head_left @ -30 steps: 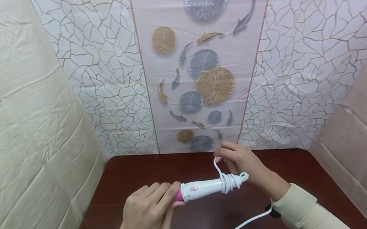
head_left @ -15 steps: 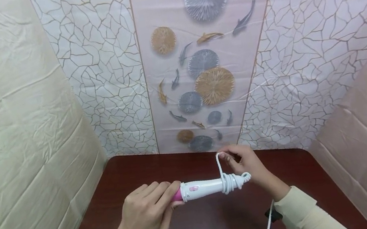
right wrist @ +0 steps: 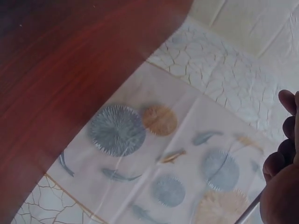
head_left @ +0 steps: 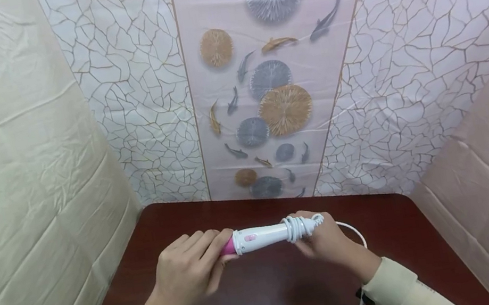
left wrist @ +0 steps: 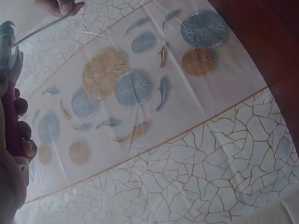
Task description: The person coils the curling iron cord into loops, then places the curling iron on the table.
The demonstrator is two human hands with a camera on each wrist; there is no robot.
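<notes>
My left hand (head_left: pixel 188 267) grips the pink barrel of a hair iron (head_left: pixel 263 236), held level above the table. Its white handle, with a small pink switch, points right. Several turns of white cord (head_left: pixel 293 228) circle the handle near its tail. My right hand (head_left: pixel 331 240) is behind that end, its fingers partly hidden by the handle. In the left wrist view, the cord stretches from the handle to the fingertips of the right hand (left wrist: pixel 60 6), which pinch it. The right wrist view catches curled fingers (right wrist: pixel 275 163) at its edge, the cord passing below them.
The dark red-brown table (head_left: pixel 250 302) lies under both hands. The cord's loose length (head_left: pixel 362 238) loops past the right wrist toward the table's front. A patterned sheet (head_left: pixel 258 91) hangs behind the table, and pale cloth walls (head_left: pixel 36 182) stand at both sides.
My right hand has come down from above the handle to behind it, carrying the cord round. The loose cord now bows out right of the wrist. The left hand keeps its grip, slightly higher.
</notes>
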